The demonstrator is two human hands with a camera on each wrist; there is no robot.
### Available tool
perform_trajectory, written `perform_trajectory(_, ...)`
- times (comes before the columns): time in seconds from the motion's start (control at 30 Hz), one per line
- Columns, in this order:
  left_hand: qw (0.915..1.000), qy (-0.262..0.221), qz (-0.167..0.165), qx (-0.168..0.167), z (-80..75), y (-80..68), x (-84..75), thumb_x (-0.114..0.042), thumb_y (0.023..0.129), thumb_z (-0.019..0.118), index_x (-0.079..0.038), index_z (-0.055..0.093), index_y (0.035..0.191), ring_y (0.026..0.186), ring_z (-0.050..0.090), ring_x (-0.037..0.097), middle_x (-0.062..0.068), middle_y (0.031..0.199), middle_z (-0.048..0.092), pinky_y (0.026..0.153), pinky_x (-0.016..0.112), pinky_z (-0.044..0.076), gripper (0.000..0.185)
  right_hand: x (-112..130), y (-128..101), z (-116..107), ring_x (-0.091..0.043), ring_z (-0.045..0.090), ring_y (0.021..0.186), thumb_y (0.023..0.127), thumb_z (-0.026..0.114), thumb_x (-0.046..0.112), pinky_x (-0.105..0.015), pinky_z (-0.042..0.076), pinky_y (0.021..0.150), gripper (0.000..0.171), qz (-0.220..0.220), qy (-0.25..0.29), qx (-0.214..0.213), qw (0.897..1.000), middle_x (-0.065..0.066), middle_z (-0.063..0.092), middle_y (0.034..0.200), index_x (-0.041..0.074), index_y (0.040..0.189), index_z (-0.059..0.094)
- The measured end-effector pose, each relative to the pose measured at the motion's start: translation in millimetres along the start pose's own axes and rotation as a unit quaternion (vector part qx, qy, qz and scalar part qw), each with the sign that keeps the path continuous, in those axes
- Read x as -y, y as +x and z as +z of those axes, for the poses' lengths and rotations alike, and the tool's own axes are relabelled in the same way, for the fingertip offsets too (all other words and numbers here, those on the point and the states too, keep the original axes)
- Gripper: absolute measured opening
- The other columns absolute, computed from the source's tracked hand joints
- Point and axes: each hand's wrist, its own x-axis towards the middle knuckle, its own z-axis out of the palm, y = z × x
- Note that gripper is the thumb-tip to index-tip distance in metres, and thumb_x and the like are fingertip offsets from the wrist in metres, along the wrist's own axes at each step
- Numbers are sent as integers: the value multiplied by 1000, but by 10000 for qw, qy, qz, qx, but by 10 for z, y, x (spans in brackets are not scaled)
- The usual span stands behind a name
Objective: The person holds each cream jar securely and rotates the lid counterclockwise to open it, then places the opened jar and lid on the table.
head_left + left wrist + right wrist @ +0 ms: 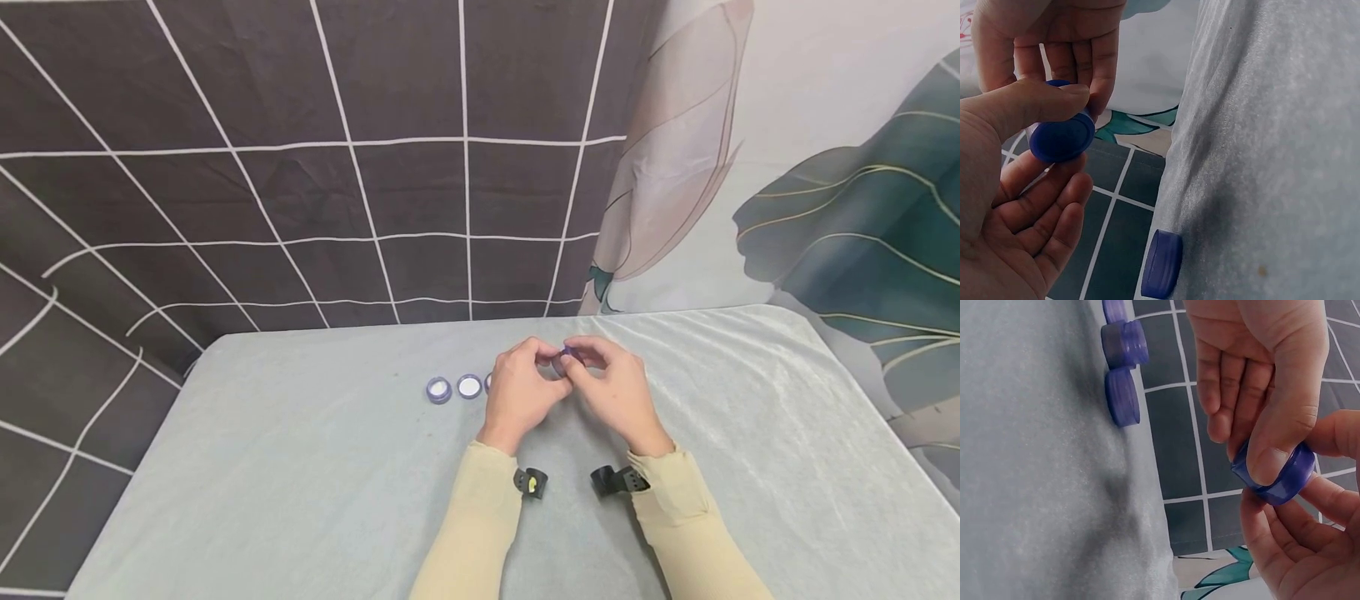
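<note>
A small blue-purple round jar (1063,137) is held between both hands above the cloth. My left hand (521,393) grips it from the left, with the thumb across its round face in the left wrist view. My right hand (617,390) pinches its rim from the other side. Whether a lid sits on this jar cannot be made out. To the left of the hands stand similar round pieces in a row: an open jar (438,390), a shallow white-centred piece (469,386) and another piece (1122,397), which the left hand partly covers in the head view.
The pieces stand on a table under a pale grey-green velvet cloth (300,467). Behind it hangs a dark curtain (405,192) with white grid lines, and a leaf-patterned curtain (862,208) is at the right. Dark camera straps (531,483) sit on the wrists.
</note>
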Motion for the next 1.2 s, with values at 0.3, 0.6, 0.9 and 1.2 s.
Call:
perform_trajectory(0.3, 10000, 26, -2, 52, 1, 16, -3, -25, 71, 86, -15, 74, 100, 89, 68, 17, -3, 93, 73, 77, 28, 52, 32, 6, 8, -19, -30, 72, 96, 91, 68, 10, -47, 55, 89, 24, -23, 64, 44, 10000, -14, 74, 104, 0, 112, 71)
perform_trajectory(0.6, 10000, 38, 75, 42, -7, 9, 8, -24, 72, 86, -15, 73, 99, 89, 69, 18, -3, 93, 73, 76, 28, 52, 32, -2, 2, -11, -29, 71, 99, 89, 68, 7, -47, 53, 92, 24, -83, 114, 58, 9999, -13, 74, 107, 1, 112, 72)
perform_trajectory(0.9, 9998, 98, 166, -16, -1, 7, -11, -26, 72, 87, -14, 73, 99, 88, 68, 17, -2, 91, 73, 76, 28, 52, 32, -5, 2, -27, -29, 72, 97, 88, 68, 7, -46, 53, 91, 25, -156, 84, 40, 9998, -13, 73, 108, 1, 113, 71)
perform_trajectory(1.2, 9999, 46, 94, -21, 0, 11, 6, -26, 72, 86, -15, 74, 98, 88, 68, 19, -2, 91, 72, 76, 29, 52, 30, 20, 3, -8, -31, 72, 95, 91, 72, 18, -46, 56, 86, 32, -79, 9, -73, 9999, -17, 72, 108, -3, 115, 69)
